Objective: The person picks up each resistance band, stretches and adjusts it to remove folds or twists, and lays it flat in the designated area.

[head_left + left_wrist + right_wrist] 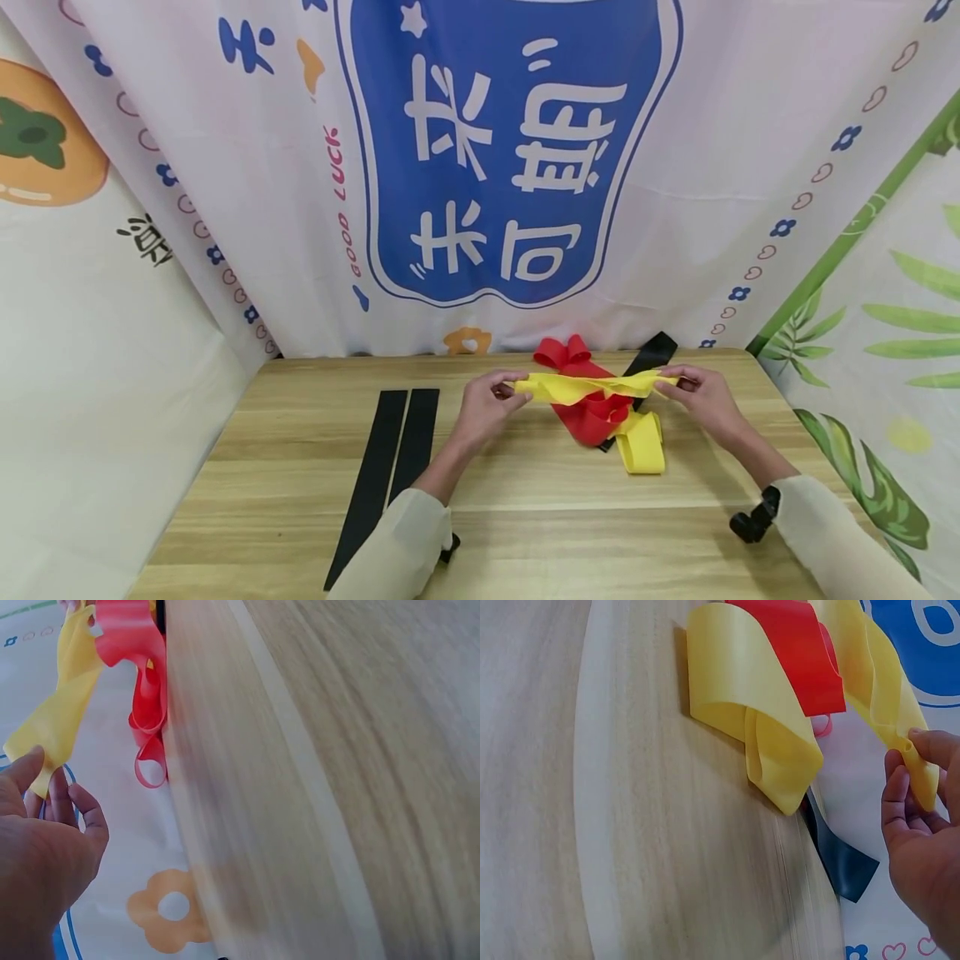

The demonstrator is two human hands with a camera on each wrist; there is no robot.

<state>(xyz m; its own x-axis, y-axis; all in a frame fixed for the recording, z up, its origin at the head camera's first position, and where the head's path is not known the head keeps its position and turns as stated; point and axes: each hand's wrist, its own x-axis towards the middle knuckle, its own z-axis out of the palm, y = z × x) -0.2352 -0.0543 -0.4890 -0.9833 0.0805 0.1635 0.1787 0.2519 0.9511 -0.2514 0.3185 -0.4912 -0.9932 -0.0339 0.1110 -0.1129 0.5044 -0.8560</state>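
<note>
A yellow elastic-looking band [577, 388] stretches sideways between my two hands, raised above the table and partly twisted. My left hand [486, 404] pinches one end between thumb and fingers; the left wrist view shows the same pinch on the yellow band [64, 712]. At the other end, my right hand [705, 402] pinches the band, its edge folded at the thumb in the right wrist view. Below and behind it lies a heap of looped red band [592, 421]. Another yellow band [642, 446] lies looped beside the red one, and a black band [651, 354] runs beneath them.
Two flat black strips [375, 467] lie side by side on the left of the wooden table [585, 542]. A printed cloth [720, 167] hangs behind the table's far edge, with more printed cloth at both sides.
</note>
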